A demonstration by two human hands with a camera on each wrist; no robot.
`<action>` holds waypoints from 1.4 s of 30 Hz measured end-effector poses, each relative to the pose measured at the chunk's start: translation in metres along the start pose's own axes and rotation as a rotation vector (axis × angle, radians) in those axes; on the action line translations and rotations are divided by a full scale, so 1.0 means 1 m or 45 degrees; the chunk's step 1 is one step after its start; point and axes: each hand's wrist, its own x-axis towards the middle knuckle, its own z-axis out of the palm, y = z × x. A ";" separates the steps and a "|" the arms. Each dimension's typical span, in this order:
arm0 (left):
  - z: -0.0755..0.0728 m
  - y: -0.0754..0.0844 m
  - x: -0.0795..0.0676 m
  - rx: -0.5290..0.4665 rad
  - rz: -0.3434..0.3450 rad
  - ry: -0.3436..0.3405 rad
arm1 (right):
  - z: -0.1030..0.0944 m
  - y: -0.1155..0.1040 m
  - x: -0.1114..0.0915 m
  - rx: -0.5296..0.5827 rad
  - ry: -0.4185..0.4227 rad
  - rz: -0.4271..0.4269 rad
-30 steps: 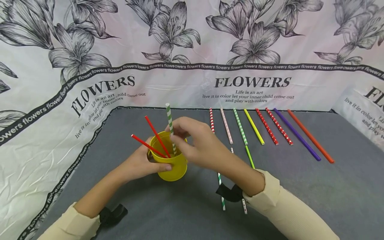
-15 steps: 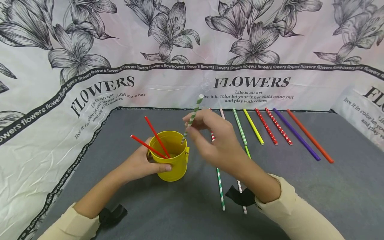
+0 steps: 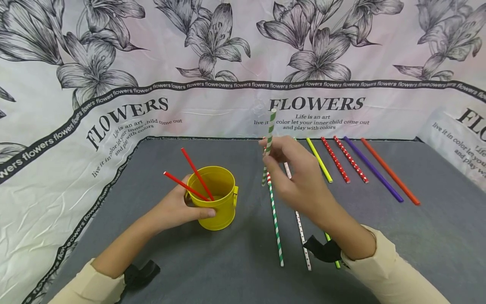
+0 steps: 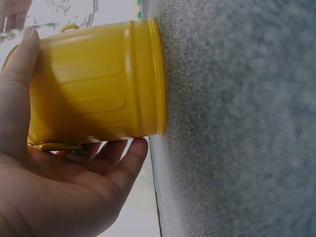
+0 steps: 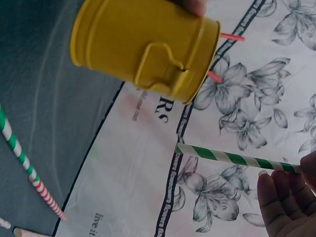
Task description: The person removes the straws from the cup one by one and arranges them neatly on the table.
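Observation:
My left hand grips a yellow metal bucket by its side, thumb across the front. Two red straws lean inside against its rim. My right hand pinches a green-and-white striped straw, held nearly upright above the table to the right of the bucket. In the right wrist view the striped straw points away from the fingertips, its lower end apart from the bucket. The left wrist view shows the bucket with its base on the grey surface.
Right of the bucket, a front row holds a green-striped straw, a dotted white straw and a lime straw. Behind lie yellow, red dotted, purple and orange straws. A flower-printed cloth stands behind.
My right hand has lifted the green-and-white striped straw out of the bucket and carried it to the right. My left hand still holds the bucket in place.

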 end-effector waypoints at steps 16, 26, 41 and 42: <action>0.000 0.003 -0.001 0.031 -0.057 0.007 | -0.034 0.016 -0.021 -0.401 -0.306 0.257; 0.000 0.001 0.001 0.013 -0.016 0.003 | -0.066 0.026 -0.034 -0.466 -0.511 0.512; -0.001 0.001 0.001 -0.006 0.006 -0.021 | -0.080 0.040 -0.054 -0.581 -0.704 0.687; -0.001 0.001 0.001 -0.008 0.007 -0.022 | -0.081 0.041 -0.055 -0.586 -0.713 0.696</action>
